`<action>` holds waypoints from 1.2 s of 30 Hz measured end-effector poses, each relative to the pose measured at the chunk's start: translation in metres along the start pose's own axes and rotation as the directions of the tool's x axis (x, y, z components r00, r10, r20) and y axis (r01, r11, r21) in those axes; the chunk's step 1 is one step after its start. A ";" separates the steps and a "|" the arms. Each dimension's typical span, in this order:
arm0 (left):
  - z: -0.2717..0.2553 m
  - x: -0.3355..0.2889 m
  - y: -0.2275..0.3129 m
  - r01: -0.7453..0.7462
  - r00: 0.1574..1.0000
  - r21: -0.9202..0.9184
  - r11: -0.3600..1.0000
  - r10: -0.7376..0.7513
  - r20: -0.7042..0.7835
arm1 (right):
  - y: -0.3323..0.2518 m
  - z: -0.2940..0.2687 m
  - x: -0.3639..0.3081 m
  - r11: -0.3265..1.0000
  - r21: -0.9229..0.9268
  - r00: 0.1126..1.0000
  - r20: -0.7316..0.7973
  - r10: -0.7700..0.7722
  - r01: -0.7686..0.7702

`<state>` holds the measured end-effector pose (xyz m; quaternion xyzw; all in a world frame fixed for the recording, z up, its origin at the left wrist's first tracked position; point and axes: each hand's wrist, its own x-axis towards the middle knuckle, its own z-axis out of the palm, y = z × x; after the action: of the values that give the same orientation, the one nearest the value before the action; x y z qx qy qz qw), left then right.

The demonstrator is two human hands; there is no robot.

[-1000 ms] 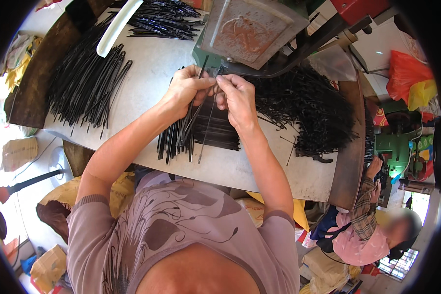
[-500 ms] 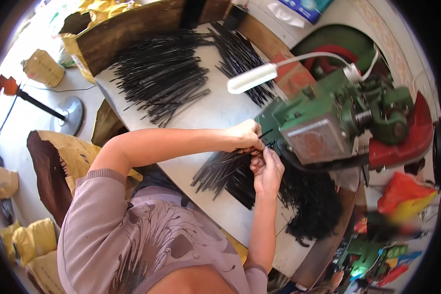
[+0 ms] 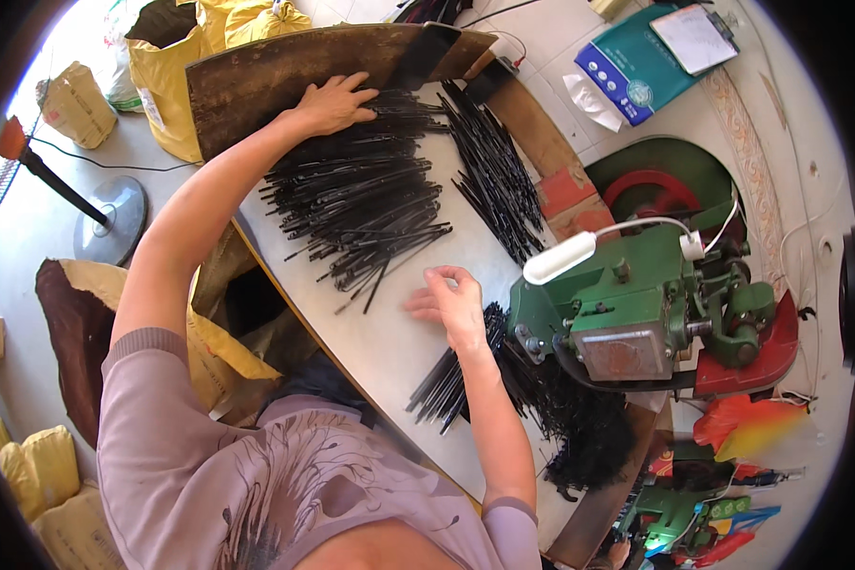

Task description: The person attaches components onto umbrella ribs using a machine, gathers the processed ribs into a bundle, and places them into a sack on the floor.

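Observation:
My left hand (image 3: 335, 104) reaches across to the far edge of a wide pile of thin black strips (image 3: 351, 195), fingers spread over its top. It touches or hovers just above the strips; I cannot tell which. Lower down, my right hand (image 3: 454, 304) hangs over the pale tabletop (image 3: 351, 328) with fingers apart and nothing visible in them. Beside its wrist lies a smaller bundle of black strips (image 3: 437, 389). Just right of that hand stands a green machine (image 3: 579, 318) with a white lamp (image 3: 560, 258) over it. Under the machine sits a tangled black heap (image 3: 589, 437).
A wooden board (image 3: 285, 71) walls the table's far side. Another row of black strips (image 3: 494, 171) lies along the back right. A red-and-green wheel (image 3: 648, 185) is behind the machine. Yellow sacks (image 3: 166, 95) and a round-based stand (image 3: 119, 223) are on the left floor.
My hands were together beside the machine, handling thin black strips. They have parted: the left went far and left to the big pile, the right drew back from the machine. The view has shifted.

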<state>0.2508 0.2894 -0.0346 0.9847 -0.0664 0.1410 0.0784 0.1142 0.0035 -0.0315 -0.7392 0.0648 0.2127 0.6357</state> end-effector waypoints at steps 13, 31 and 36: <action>-0.005 -0.060 0.022 -0.058 0.996 -0.182 0.982 0.069 0.056 | -0.047 0.054 0.066 0.977 -0.214 0.993 0.115 0.024 0.001; -0.005 -0.164 0.011 0.054 0.605 -0.885 0.463 -0.720 -0.340 | -0.083 0.001 0.195 0.693 -0.422 0.771 0.026 -0.636 0.585; -0.002 -0.152 0.017 0.127 0.609 -0.901 0.414 -0.750 -0.259 | -0.088 0.008 0.257 0.616 -0.527 0.743 0.046 -0.667 0.586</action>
<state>0.1033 0.2898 -0.0740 0.6931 0.1907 0.3887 0.5763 0.3759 0.0723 -0.0540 -0.8689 -0.2076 -0.0721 0.4436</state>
